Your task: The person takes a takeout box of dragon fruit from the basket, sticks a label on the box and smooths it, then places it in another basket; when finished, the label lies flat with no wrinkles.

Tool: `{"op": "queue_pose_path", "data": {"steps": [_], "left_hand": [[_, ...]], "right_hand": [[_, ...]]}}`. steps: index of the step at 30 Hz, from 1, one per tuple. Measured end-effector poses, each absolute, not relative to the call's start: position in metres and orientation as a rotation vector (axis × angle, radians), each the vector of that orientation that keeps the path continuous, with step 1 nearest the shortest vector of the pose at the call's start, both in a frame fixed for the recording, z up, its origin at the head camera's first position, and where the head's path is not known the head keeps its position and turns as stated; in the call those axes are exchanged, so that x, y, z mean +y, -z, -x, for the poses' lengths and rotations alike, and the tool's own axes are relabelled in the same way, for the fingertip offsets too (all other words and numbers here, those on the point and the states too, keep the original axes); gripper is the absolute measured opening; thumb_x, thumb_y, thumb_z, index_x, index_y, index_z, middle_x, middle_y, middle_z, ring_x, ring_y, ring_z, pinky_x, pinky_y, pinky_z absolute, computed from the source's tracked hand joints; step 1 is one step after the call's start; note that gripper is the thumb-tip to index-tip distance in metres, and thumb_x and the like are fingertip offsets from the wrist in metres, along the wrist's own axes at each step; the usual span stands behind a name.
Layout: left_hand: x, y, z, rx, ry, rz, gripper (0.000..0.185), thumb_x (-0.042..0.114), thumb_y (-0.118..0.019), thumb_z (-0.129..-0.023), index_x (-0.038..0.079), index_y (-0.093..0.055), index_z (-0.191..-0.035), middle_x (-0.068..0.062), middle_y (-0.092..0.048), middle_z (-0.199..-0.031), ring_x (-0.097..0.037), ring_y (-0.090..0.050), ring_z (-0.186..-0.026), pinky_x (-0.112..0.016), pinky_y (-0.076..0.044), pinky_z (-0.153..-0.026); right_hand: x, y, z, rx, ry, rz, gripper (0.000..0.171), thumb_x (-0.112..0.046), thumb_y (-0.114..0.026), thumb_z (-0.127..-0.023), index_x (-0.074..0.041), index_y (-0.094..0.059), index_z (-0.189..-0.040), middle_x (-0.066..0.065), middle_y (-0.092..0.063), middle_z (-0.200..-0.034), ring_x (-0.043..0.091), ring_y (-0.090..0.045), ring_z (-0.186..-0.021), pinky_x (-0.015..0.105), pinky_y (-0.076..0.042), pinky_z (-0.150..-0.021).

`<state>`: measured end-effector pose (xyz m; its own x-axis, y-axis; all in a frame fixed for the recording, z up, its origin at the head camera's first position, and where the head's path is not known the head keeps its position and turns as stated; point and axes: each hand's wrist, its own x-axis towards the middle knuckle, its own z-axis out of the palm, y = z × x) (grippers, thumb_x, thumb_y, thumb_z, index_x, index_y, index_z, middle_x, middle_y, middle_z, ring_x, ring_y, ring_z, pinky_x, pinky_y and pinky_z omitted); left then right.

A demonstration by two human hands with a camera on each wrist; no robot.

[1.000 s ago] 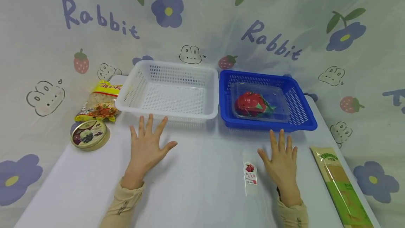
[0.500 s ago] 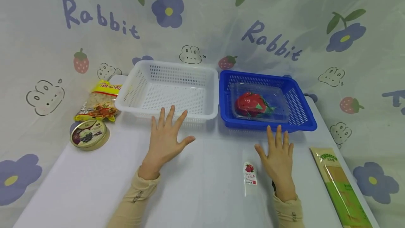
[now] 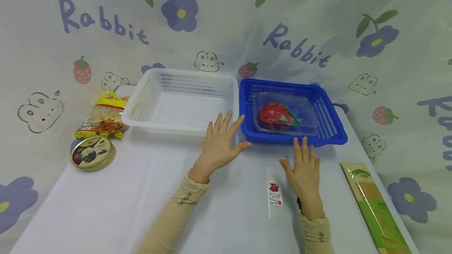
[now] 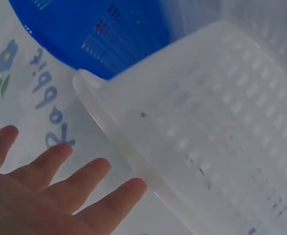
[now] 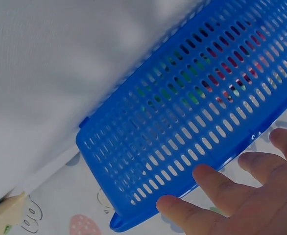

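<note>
Blue basket [image 3: 332,136] near rim hides red fruit's base; both hands' fingers spread, empty.

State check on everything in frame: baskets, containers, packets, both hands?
white basket: upright, empty
blue basket: upright, holds the clamshell
clear clamshell: lid closed, red fruit inside
round tin: lid on, flat on table
snack bag: sealed, lying flat
small sachet: flat on table
long green packet: flat at table edge
left hand: fingers spread, holds nothing
right hand: flat, fingers straight, holds nothing
</note>
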<state>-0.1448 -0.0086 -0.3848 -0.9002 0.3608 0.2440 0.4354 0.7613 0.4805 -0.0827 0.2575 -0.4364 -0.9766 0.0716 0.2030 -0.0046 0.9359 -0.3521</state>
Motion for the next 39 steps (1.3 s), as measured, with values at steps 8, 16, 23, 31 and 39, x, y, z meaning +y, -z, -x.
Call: {"op": "queue_pose_path", "data": {"steps": [8, 16, 23, 31, 39], "left_hand": [[0.033, 0.386, 0.159, -2.833, 0.826, 0.756, 0.103, 0.087, -0.005, -0.073, 0.028, -0.028, -0.153, -0.013, -0.024, -0.160, -0.043, -0.018, -0.148, -0.066, -0.018, -0.115], [0.069, 0.378, 0.181, -2.904, 0.871, 0.782, 0.076, 0.067, -0.041, -0.092, 0.025, -0.028, -0.153, -0.014, -0.023, -0.161, -0.041, -0.020, -0.148, -0.058, -0.021, -0.118], [0.094, 0.359, 0.211, -3.052, 0.919, 0.645, 0.076, 0.069, -0.037, -0.093, 0.027, -0.024, -0.154, -0.013, -0.024, -0.160, -0.041, -0.031, -0.143, -0.057, -0.032, -0.113], [0.116, 0.346, 0.238, -3.352, 0.949, 0.443, 0.082, 0.071, -0.039, -0.091, 0.026, -0.017, -0.156, -0.014, -0.012, -0.163, -0.042, -0.031, -0.143, -0.056, -0.031, -0.114], [0.126, 0.342, 0.251, -3.539, 1.031, 0.330, 0.103, 0.039, -0.075, -0.084, 0.026, -0.004, -0.157, -0.020, 0.018, -0.161, -0.042, -0.021, -0.147, -0.051, -0.035, -0.113]], "right_hand": [[0.257, 0.439, 0.088, -2.887, -0.519, 0.054, 0.079, -0.059, -0.041, -0.097, -0.014, -0.015, -0.156, 0.018, -0.005, -0.163, 0.053, -0.012, -0.145, 0.076, -0.011, -0.108], [0.257, 0.441, 0.089, -2.876, -0.540, 0.077, 0.078, -0.057, -0.043, -0.097, -0.016, -0.014, -0.157, 0.015, -0.004, -0.164, 0.051, -0.014, -0.145, 0.075, -0.011, -0.109], [0.258, 0.441, 0.089, -2.883, -0.542, 0.096, 0.075, -0.055, -0.043, -0.098, -0.020, -0.013, -0.157, 0.011, -0.004, -0.164, 0.052, -0.019, -0.144, 0.075, -0.012, -0.108], [0.261, 0.443, 0.091, -2.862, -0.546, 0.085, 0.073, -0.054, -0.044, -0.098, -0.022, -0.015, -0.157, 0.009, -0.005, -0.165, 0.051, -0.026, -0.141, 0.076, -0.015, -0.107], [0.262, 0.444, 0.091, -2.856, -0.546, 0.087, 0.073, -0.051, -0.047, -0.098, -0.023, -0.015, -0.157, 0.009, -0.006, -0.165, 0.049, -0.029, -0.140, 0.076, -0.016, -0.107]]}}
